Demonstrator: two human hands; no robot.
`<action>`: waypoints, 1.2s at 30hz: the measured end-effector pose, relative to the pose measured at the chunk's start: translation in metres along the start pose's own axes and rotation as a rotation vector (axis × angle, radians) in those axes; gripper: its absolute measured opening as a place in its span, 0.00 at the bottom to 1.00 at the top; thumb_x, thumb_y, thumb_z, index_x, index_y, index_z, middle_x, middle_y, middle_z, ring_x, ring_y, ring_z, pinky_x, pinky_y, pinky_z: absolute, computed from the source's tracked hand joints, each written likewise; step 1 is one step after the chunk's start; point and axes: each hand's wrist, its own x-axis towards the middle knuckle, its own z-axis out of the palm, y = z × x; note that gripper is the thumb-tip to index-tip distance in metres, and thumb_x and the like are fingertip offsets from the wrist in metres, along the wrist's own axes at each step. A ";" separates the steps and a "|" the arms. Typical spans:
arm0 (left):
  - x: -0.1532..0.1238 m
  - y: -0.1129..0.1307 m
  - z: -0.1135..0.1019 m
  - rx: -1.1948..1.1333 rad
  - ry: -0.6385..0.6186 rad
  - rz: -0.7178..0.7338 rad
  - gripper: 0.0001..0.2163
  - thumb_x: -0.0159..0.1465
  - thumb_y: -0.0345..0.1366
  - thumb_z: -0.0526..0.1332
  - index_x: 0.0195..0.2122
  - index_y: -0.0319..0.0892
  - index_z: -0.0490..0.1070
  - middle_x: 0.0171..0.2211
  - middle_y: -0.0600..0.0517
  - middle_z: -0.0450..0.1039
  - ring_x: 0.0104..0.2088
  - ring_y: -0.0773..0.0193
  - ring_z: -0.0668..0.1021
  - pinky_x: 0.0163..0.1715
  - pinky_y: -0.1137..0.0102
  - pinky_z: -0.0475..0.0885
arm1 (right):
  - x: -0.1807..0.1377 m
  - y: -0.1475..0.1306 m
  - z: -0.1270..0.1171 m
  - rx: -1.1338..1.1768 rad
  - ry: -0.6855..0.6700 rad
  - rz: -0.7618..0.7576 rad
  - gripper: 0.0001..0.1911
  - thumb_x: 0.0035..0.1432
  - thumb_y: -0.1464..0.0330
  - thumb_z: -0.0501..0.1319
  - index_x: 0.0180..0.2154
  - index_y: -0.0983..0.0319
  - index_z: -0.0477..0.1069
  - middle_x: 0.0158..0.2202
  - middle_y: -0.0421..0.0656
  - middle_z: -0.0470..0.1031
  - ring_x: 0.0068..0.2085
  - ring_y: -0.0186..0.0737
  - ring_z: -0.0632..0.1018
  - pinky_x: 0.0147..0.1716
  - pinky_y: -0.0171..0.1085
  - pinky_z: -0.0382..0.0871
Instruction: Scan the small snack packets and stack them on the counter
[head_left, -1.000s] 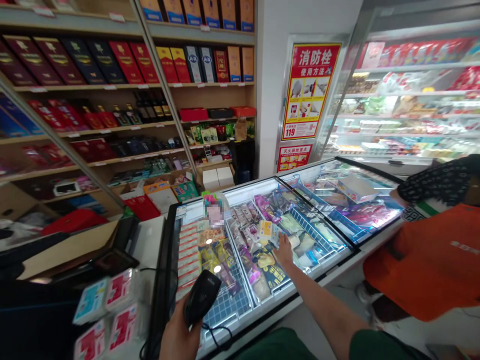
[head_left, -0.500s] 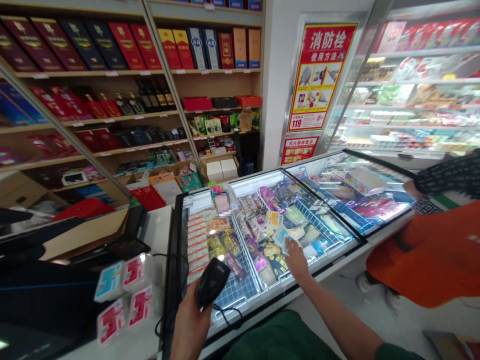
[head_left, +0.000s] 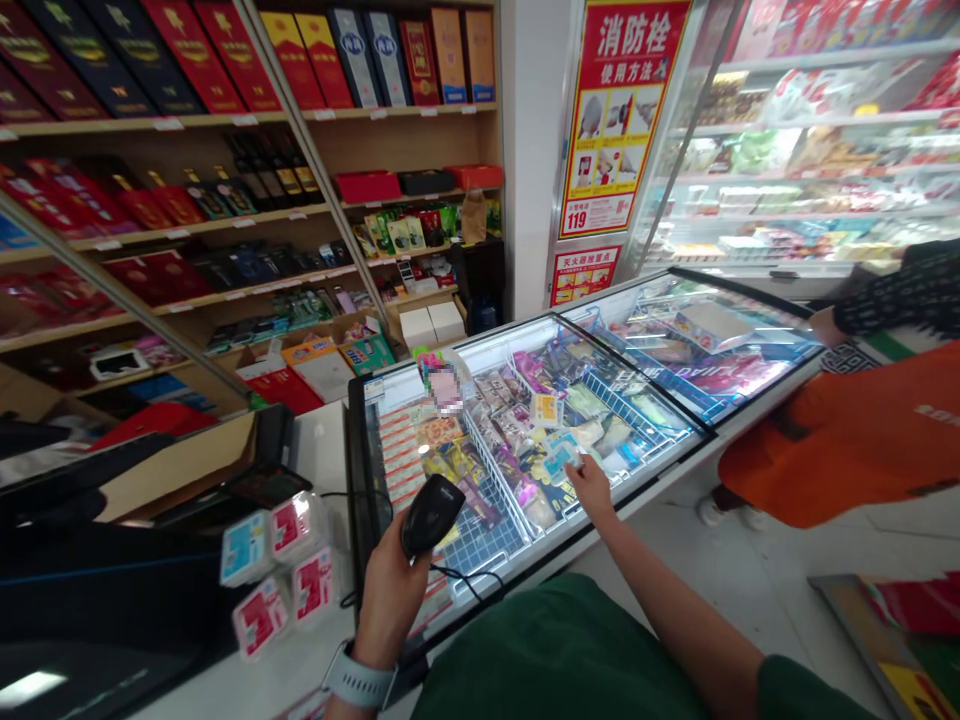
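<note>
My left hand (head_left: 394, 585) is wrapped round a black barcode scanner (head_left: 433, 513), whose cable trails over the freezer's front edge. Over the glass top of the chest freezer, my right hand (head_left: 591, 487) pinches a clear plastic tub with a blue label (head_left: 561, 454) by its near right side. Just beyond it lies a similar tub with a yellow label (head_left: 546, 410). On the white counter at the left sit several more tubs, with red labels (head_left: 261, 618) and a blue label (head_left: 244, 545).
The chest freezer (head_left: 634, 487) spans the middle, with bagged goods in wire baskets beneath its glass. At the right stands a person with an orange bag (head_left: 847, 430). Shelves of boxed bottles (head_left: 315, 115) line the back. An open cardboard box (head_left: 180, 465) is at the left.
My view has tilted down and shifted. My right hand has turned the blue-labelled tub so that its label now lies flatter and faces up. The scanner stays in my left hand.
</note>
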 end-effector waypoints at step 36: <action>0.021 0.017 0.038 -0.023 0.005 0.021 0.23 0.54 0.26 0.57 0.53 0.40 0.70 0.50 0.44 0.78 0.53 0.50 0.79 0.54 0.55 0.72 | 0.018 -0.094 0.014 0.572 -0.539 0.161 0.12 0.52 0.68 0.64 0.39 0.59 0.66 0.25 0.36 0.77 0.25 0.37 0.81 0.24 0.33 0.74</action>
